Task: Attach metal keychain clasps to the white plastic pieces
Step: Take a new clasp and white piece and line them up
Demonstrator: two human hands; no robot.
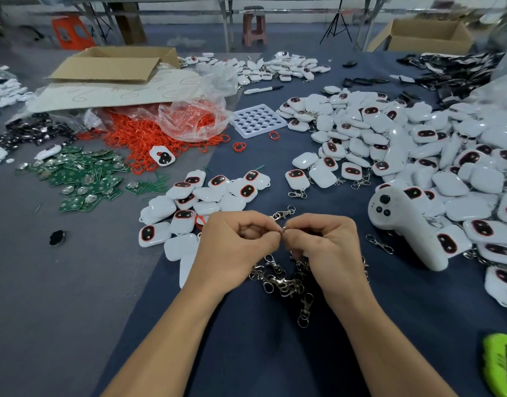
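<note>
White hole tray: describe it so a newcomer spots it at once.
Find the heap of red rings spilling from the clear bag, left of centre. Just right of the bag, flat on the blue table, lies the white hole tray. It alone is a flat square with a grid of round holes; nearby white pieces are rounded shells.

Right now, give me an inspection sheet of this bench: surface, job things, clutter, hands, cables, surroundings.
Surface: dark blue cloth over the table.
Job's things: one clasp held up; clasp pile under the hands; white pieces in a small pile left and a big heap right.
Clutter: red rings spilling from a plastic bag, green boards, holed tray, marker, white controller, cardboard box.
Hands: left hand and right hand both pinch the clasp's ring.
Cables: nothing seen.
Surroundings: stools, tripod, open box beyond the table.
</note>
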